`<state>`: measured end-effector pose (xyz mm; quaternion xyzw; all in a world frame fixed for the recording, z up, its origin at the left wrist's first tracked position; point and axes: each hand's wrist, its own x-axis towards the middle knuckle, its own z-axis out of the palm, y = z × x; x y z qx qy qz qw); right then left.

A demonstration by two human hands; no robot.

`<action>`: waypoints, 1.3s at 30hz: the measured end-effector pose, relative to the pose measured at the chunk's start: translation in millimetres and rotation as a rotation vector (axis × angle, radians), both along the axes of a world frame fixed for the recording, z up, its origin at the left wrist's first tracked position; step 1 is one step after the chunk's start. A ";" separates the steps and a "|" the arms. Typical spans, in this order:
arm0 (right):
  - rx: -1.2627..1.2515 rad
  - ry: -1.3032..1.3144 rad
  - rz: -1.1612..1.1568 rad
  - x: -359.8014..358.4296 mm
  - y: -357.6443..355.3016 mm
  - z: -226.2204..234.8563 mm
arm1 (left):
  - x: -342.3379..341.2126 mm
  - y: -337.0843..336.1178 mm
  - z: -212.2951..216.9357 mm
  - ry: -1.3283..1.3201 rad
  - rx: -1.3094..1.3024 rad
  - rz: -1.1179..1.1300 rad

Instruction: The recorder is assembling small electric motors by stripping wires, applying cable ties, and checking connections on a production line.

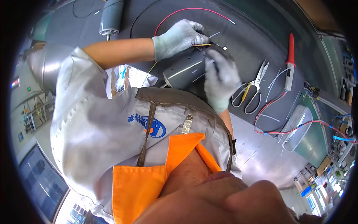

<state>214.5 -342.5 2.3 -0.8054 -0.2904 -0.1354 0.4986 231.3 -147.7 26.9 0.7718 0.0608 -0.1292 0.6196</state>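
While your left hand point(179, 37) lies curled over the far end of the grey motor cylinder point(185, 69), its grip pinches a thin yellow wire point(201, 45) right at the fingertips. Your right hand point(220, 80) wraps the cyl's near-right end; that grip is closed on the housing, thumb side on the end face. Cyl sits on its side, tilted, betw both grips at the worktop point(246, 41) edge, right against your shirt front.

Past the left grip, a red wire point(194, 10) loops across the worktop, apart from the fingers. A 2nd grey motor point(111, 16) lies well off the left grip's forearm side, shaft pointing toward you. Right of the right grip, just beside it: scissors point(255, 87) w/ white handle loops, blades open. Further right: red-handled tool point(290, 61), loose white cable ties point(274, 80), then red/blue wires point(294, 130) over a clear plastic tray point(298, 125). Both hands in light grey knit gloves.
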 end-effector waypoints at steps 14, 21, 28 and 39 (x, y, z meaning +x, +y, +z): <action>0.671 0.885 0.038 31.0 -7.0 31.4 | -0.5 -16.9 -11.6 -0.265 0.199 -0.082; 0.305 1.080 0.185 59.2 -32.1 36.1 | 3.8 -32.9 -4.0 -0.320 0.098 -0.111; 0.445 1.043 0.076 39.9 -29.6 38.0 | -3.0 -36.4 -9.0 -0.355 0.092 -0.061; 0.689 0.801 0.004 23.7 -28.4 17.0 | -1.8 -40.7 -6.9 -0.156 0.017 0.029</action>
